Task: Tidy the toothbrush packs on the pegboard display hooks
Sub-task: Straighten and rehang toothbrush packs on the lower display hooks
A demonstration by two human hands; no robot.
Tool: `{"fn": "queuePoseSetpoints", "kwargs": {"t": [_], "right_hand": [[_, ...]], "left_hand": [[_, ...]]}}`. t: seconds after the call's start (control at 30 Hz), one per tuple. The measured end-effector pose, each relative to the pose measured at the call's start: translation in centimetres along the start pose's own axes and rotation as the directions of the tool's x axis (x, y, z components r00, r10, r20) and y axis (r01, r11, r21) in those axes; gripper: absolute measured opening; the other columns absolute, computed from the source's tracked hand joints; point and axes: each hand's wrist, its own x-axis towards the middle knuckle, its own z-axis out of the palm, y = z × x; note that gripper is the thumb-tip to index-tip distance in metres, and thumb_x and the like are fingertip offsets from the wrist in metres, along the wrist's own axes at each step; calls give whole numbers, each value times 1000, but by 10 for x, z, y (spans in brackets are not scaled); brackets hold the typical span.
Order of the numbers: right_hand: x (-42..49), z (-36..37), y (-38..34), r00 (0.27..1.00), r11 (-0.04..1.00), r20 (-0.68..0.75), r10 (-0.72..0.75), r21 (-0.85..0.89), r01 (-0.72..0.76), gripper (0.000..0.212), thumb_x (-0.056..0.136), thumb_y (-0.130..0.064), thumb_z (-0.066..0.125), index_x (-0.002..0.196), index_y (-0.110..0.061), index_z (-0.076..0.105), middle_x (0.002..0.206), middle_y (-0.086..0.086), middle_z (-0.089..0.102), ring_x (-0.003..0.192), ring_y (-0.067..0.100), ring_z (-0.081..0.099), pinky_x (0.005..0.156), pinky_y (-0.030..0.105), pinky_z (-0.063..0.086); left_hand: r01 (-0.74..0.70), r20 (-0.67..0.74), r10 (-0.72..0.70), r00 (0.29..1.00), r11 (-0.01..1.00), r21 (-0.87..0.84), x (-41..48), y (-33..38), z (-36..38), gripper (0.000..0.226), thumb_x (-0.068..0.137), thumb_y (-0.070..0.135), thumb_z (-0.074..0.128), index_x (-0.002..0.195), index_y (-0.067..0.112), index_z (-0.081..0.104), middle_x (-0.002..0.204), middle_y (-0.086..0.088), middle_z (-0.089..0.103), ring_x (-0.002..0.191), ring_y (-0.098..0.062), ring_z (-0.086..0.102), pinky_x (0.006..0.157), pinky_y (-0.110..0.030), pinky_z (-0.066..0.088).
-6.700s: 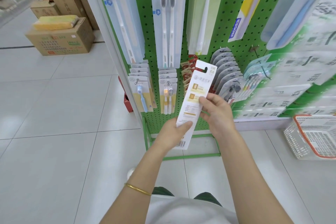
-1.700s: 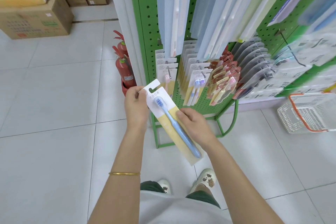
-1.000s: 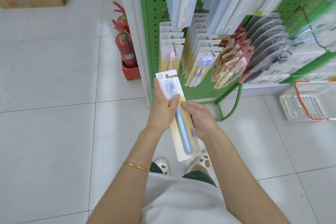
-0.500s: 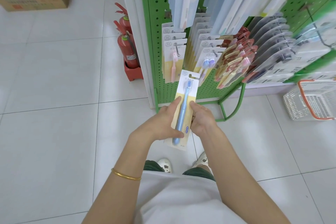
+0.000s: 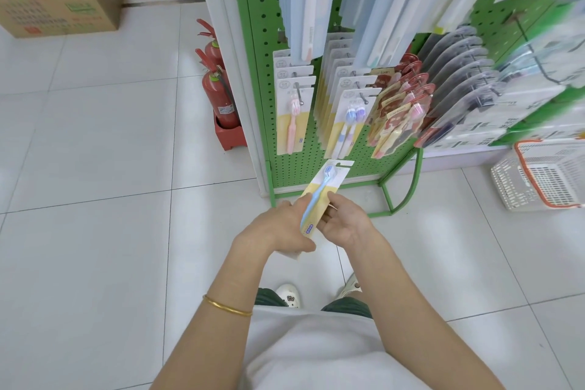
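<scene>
A carded pack with a blue toothbrush (image 5: pixel 323 191) is held low in front of the green pegboard (image 5: pixel 253 41), its hang tab pointing up and right. My left hand (image 5: pixel 278 226) grips its lower left edge and my right hand (image 5: pixel 343 220) pinches its right edge. Just above, a row of pink toothbrush packs (image 5: pixel 292 117) hangs on one hook, and blue-and-purple twin packs (image 5: pixel 349 119) hang on the hook to its right.
Red-carded packs (image 5: pixel 395 111) and dark blister packs (image 5: pixel 456 89) hang further right; long pale packs (image 5: pixel 310 0) hang above. Two red fire extinguishers (image 5: pixel 218 95) stand left of the rack. A white basket with an orange rim (image 5: pixel 544 177) sits on the floor at right, cardboard boxes (image 5: pixel 57 0) at far left.
The earlier white-and-orange pack is gone; I hold a blue toothbrush pack. Over the last second it turned from leaning left to leaning right and dropped slightly below the hanging rows.
</scene>
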Motion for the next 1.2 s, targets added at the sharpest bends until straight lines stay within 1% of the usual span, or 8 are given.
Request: {"fn": "queuePoseSetpoints", "kwargs": {"t": [0.07,0.13,0.23,0.33,0.6,0.7,0.87,1.2], "right_hand": [[-2,-2,-2,1000,1000,6,-14,2,14,19,99,-15,47,105,0,56,87,16,63,76,26,61,53,31,58],[-4,-5,-4,1000,999,17,-14,-32,15,19,95,-17,56,105,0,59,91,18,63,82,30,62,67,35,59],[-4,-11,-6,1000,995,12,-11,-99,12,23,90,-21,61,106,-4,61,104,18,59,94,31,58,85,41,53],[-5,-17,-7,1000,994,0,-22,-108,22,13,93,-21,57,98,-9,58,95,11,63,89,25,61,83,40,49],[-9,-31,-8,997,994,-33,-66,-91,63,8,91,-17,63,89,-9,62,81,6,64,79,20,62,77,39,53],[-12,-33,-7,996,995,-30,-89,-54,88,6,93,-14,59,93,-8,61,77,7,64,74,21,63,68,36,53],[-17,-40,-11,988,989,-37,-151,2,151,7,95,-12,55,100,-7,58,80,7,69,72,19,67,59,31,52],[-43,-46,-30,915,918,101,-391,-35,396,14,92,-7,59,79,-12,58,76,4,72,67,17,66,67,32,54]], "left_hand": [[-9,6,9,1000,997,-77,1,2,1,86,80,23,58,148,39,9,116,-6,51,89,-24,63,78,-37,55],[-31,-1,31,1000,988,-150,0,4,1,79,82,17,52,148,39,12,111,-6,56,78,-23,62,69,-32,53],[-48,-23,45,999,986,-162,1,5,5,74,86,11,46,149,35,15,124,-8,55,95,-25,59,75,-34,52],[-67,-31,62,998,985,-157,2,5,7,74,86,4,43,149,33,18,128,-8,53,106,-27,56,85,-41,52],[-138,-72,124,990,959,-247,8,9,16,65,83,-1,55,139,27,35,122,-4,58,106,-22,59,82,-37,53],[-150,-128,118,985,947,-285,6,13,16,41,87,6,50,125,20,45,107,-5,63,89,-19,66,62,-36,53],[-159,-264,108,958,971,-181,4,25,10,30,89,24,57,119,20,54,104,3,61,97,-20,59,83,-39,51],[-265,-391,132,911,913,-310,12,57,-6,20,91,34,57,102,17,55,94,3,62,85,-17,61,74,-35,51]]}}
